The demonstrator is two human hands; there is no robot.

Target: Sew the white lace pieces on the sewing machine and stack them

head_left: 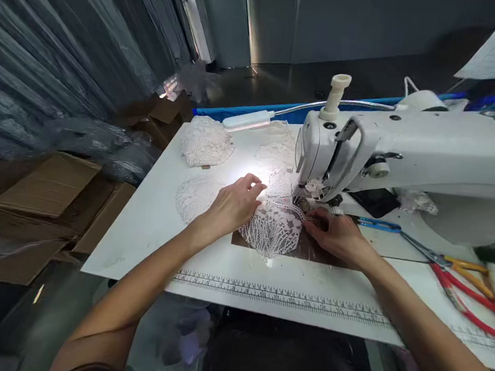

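A white lace piece lies under the needle area of a white sewing machine, its lower part spread over a brown plate. My left hand is at the lace's upper left edge, fingers bent and thumb against it. A narrow lace trim runs along the top of the piece toward the right. Just right of the presser foot, my right hand is closed, pinching this trim between thumb and fingers. Its fingertips are partly hidden in shadow. More lace lies behind the needle.
Lace piles and a flat lace piece lie on the left of the table. A lit lamp stands behind. Blue tweezers, red-handled scissors and yellow-handled scissors lie right. Cardboard boxes stand left.
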